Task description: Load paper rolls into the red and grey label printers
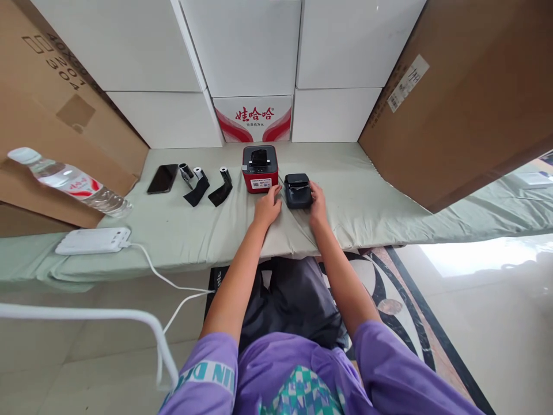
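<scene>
Two hands of mine bracket a small dark printer (298,190) on the pale green cloth (185,230). Nearest me, at the left edge, a white power strip (93,240) trails its cord. My left hand (266,208) lies loosely open, fingertips at the printer's left side; my right hand (318,203) cups its right side, gripping nothing. Just beside stands a boxy red printer (260,168). Further left lie two paper rolls (210,183) with black tails, a phone (163,178), a plastic bottle (69,181). White cartons (242,46) wall the back.
</scene>
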`<act>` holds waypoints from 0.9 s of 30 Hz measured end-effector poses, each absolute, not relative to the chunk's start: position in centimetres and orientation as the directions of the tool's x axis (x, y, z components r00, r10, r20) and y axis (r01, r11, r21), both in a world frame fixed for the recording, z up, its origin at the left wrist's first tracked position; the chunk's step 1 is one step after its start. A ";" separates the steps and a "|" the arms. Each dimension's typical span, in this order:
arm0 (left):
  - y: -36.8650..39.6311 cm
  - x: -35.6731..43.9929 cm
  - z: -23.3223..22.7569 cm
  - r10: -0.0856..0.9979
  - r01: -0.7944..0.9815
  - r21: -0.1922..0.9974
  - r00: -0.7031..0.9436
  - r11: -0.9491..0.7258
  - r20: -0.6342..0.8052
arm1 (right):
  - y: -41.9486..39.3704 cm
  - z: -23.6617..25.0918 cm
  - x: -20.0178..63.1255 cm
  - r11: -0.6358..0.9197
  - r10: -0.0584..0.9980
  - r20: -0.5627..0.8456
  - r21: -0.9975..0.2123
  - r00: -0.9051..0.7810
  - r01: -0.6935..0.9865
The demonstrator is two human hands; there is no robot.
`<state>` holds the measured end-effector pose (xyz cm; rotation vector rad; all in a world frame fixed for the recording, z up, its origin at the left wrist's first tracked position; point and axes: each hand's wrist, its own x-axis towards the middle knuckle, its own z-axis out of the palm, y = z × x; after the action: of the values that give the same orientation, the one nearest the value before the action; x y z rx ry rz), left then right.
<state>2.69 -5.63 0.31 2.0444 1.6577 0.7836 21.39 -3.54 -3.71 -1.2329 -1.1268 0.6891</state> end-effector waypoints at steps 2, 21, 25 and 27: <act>-5.6 2.7 0.3 0.973 0.735 0.638 0.145 -0.228 0.180 | -3.8 -3.2 21.2 0.242 0.901 0.262 -0.965 0.346 0.100; -5.6 3.3 0.8 0.979 0.736 0.646 0.172 -0.201 0.109 | 3.7 7.2 22.9 0.166 0.982 -0.037 -0.302 -0.186 0.939; -5.5 3.3 0.8 0.980 0.733 0.651 0.174 -0.197 0.100 | 4.7 8.4 21.4 0.196 0.941 -0.277 -0.029 -0.196 0.980; -5.5 3.2 0.8 0.980 0.732 0.652 0.175 -0.197 0.099 | 4.6 8.8 20.7 0.232 0.920 -0.336 0.046 -0.204 0.972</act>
<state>3.24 -5.53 0.84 1.9961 1.6090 0.7112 20.68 4.62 8.78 -2.1326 -2.6801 0.3048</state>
